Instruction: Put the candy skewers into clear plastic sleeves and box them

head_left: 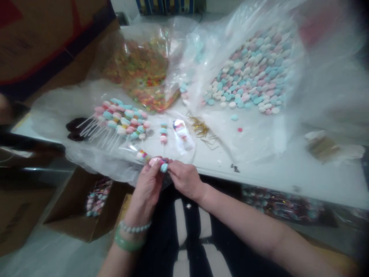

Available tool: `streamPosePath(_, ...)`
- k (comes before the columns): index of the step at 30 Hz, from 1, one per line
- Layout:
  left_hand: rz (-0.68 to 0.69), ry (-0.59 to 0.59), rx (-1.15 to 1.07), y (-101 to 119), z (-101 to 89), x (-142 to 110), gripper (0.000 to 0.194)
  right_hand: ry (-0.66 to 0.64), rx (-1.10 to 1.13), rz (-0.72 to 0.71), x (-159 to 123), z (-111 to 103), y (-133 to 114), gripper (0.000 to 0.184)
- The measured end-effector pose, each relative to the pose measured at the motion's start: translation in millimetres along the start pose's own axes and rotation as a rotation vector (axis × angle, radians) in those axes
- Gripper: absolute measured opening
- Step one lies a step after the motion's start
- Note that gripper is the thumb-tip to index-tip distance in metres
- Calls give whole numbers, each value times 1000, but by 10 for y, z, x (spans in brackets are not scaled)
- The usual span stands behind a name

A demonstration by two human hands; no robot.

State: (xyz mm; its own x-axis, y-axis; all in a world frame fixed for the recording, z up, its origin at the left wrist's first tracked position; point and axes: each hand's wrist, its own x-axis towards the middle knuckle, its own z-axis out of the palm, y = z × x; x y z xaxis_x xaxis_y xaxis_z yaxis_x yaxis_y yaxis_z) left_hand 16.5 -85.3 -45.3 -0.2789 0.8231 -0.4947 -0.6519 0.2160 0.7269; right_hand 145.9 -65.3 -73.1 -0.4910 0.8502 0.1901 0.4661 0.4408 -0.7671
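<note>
Across a white table (291,173) we look down on clear plastic sheeting (57,123) and heaps of sweets. Toward the far right, a clear plastic bag (314,57) holds a mound of pastel pink, teal and white oval candies (248,77). To its left sits a bag of multicoloured gummy pieces (141,73). Nearer the table edge lies a fan of candy sticks (119,123), their white sticks pointing left toward dark shapes (76,129) that we cannot make out. Just beside them rest a single stick of candies (163,132), a small clear-wrapped piece (182,134) and a tangle of gold twist ties (198,127).

Both hands meet just off the table edge, above dark striped clothing (184,231). The left hand (147,188), wearing a beaded bracelet (135,227) and a green bangle (128,243), has its fingers (152,169) closed on the pink end of a candy skewer (163,166). The right hand (186,179) pinches the same skewer at its teal candy, with its fingers (173,166) closed. Those fingers hide most of the skewer. Down to the left, an open cardboard box (72,215) holds wrapped candy sticks (98,196).
</note>
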Motion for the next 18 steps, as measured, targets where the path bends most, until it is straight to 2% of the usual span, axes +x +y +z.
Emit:
streamPosePath(2, -35, -47, -4, -26, 14, -22, 15, 6, 46, 4, -3, -3, -1, 17)
streamPosePath(5, -213, -131, -10, 41, -23, -9, 12, 28, 246, 84, 12, -43, -18, 16)
streamPosePath(7, -296, -136, -29, 139, -70, 35, 18, 22, 379, 152, 27, -77, -38, 15)
streamPosePath(13, -120, 34, -205, 370, -83, 189, 22, -89, 663, 365, 58, -110, -76, 10)
streamPosePath(18, -124, 184, -229, 399, -14, 207, 37, -74, 669, 370, 72, -116, -55, 11)
